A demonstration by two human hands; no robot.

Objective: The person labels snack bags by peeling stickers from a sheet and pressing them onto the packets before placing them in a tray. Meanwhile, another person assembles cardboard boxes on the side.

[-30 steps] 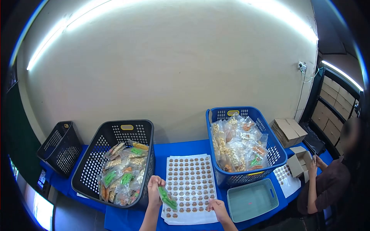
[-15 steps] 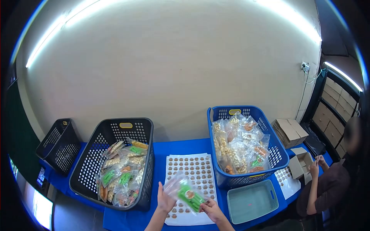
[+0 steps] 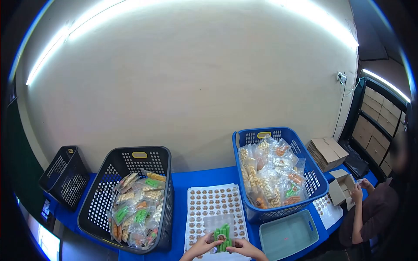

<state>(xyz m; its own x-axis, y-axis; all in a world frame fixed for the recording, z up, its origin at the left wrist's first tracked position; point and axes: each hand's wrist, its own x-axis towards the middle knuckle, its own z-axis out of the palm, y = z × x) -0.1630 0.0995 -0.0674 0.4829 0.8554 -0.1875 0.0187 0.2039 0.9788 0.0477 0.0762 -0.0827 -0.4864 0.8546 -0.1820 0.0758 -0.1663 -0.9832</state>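
A clear plastic bag of green snack sticks (image 3: 224, 229) is held low over the sheet, upright, with a round brown sticker on its front. My left hand (image 3: 203, 246) grips the bag's left side, its thumb by the sticker. On the lower right edge of the same bag, my right hand (image 3: 244, 249) has its fingers closed. Beneath both hands lies a white sheet of round stickers (image 3: 213, 198), with rows of brown labels and some bare spots near the bottom.
A black basket (image 3: 167, 195) with bagged snacks stands left; a blue basket (image 3: 285, 131) with more bags stands right. A pale green tray (image 3: 285, 237), another black basket (image 3: 65, 174) and flattened cardboard boxes (image 3: 328, 152) are around. At right, a person (image 3: 370, 209) works beside an open carton (image 3: 342, 187).
The bag has come down and turned from slanted to upright. My left hand, open against the bag before, now grips its side. The view has tilted up slightly.
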